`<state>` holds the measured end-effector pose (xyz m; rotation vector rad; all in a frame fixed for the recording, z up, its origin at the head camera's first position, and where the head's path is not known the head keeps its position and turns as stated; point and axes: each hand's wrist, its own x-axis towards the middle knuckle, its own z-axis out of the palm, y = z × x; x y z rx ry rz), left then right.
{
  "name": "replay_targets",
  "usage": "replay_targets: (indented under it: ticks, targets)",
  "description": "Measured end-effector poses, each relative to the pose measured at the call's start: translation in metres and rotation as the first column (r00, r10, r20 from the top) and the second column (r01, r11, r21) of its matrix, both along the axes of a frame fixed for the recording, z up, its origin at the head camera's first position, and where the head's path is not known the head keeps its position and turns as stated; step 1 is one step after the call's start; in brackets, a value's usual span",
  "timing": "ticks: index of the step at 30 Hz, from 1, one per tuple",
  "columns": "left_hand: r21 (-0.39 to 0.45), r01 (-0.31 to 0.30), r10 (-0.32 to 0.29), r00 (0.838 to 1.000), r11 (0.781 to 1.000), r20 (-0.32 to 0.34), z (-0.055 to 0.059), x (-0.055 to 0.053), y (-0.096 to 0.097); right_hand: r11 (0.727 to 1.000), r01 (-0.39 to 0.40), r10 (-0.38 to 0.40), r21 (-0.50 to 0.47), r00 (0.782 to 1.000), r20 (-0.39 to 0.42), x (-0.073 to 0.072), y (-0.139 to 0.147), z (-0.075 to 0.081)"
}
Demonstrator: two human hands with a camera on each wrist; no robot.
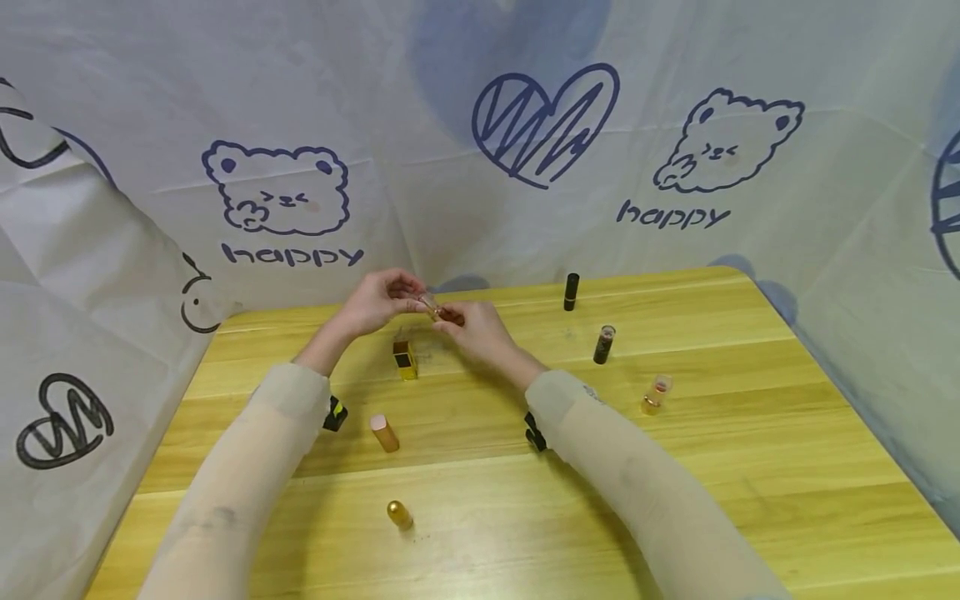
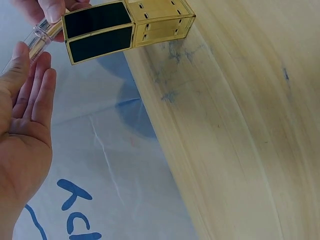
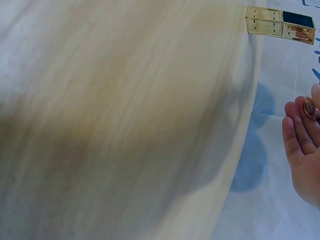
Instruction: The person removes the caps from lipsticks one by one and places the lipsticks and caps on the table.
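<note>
Over the far edge of the table, my left hand (image 1: 378, 300) and my right hand (image 1: 480, 329) hold one lipstick (image 1: 431, 307) between them. In the left wrist view the lipstick (image 2: 42, 37) has a clear end pinched by the left thumb and fingers, while the right fingers grip the other end. A gold oval end (image 3: 310, 107) shows among the right fingers in the right wrist view. Just below the hands a gold-and-black square lipstick tube (image 1: 405, 360) stands on the table, touched by neither hand; it also shows large in the left wrist view (image 2: 130, 30).
A rose-gold tube (image 1: 384, 433) and a gold round-topped tube (image 1: 399, 514) stand nearer me. To the right are a black lipstick (image 1: 572, 292), a dark clear-topped one (image 1: 604, 344) and a gold clear-topped one (image 1: 657, 395). A printed cloth (image 1: 450, 217) hangs behind the wooden table (image 1: 720, 500).
</note>
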<state>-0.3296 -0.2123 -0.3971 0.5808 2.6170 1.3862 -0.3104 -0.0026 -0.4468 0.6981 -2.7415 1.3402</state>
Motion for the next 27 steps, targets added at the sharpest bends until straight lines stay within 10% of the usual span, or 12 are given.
replay_targets:
  ticks: [27]
  targets:
    - [0.06,-0.122,0.119,0.992,0.991,0.047,0.007,0.004,-0.037,0.993,0.029,-0.019,-0.117,0.996,0.092,-0.002,0.003,-0.009]
